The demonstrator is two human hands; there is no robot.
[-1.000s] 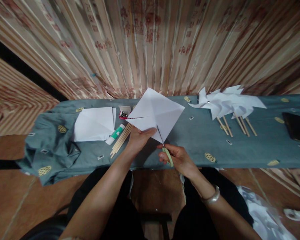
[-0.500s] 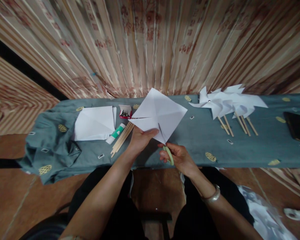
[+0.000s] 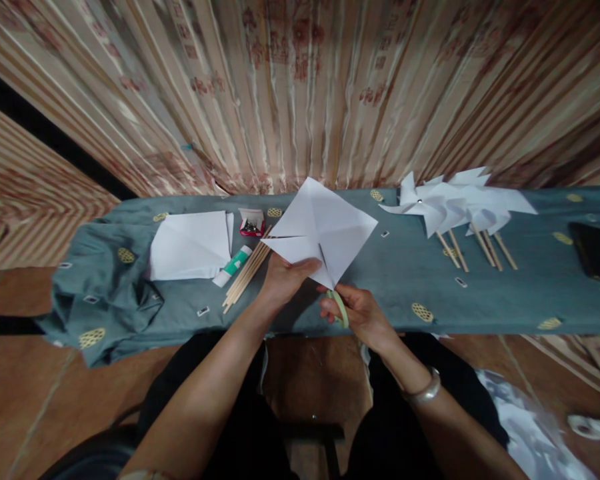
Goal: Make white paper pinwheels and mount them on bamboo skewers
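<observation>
My left hand (image 3: 284, 279) grips the near-left edge of a creased white paper square (image 3: 325, 227), held up over a table with a grey-blue cloth (image 3: 480, 293). A slit runs in from the paper's left corner. My right hand (image 3: 356, 313) is closed round the light green handles of scissors (image 3: 336, 300). Their blades reach up into the paper's near corner, along a crease.
Left of my hands lie a bundle of wooden sticks (image 3: 245, 273), a green-and-white glue stick (image 3: 233, 265), a small red box of pins (image 3: 251, 224) and a stack of white sheets (image 3: 190, 245). Several finished paper pinwheels (image 3: 455, 203) lie at right, a black phone (image 3: 596, 252) beyond them.
The scissor blades have gone a little deeper into the paper's near corner. Paper and both hands have shifted slightly right.
</observation>
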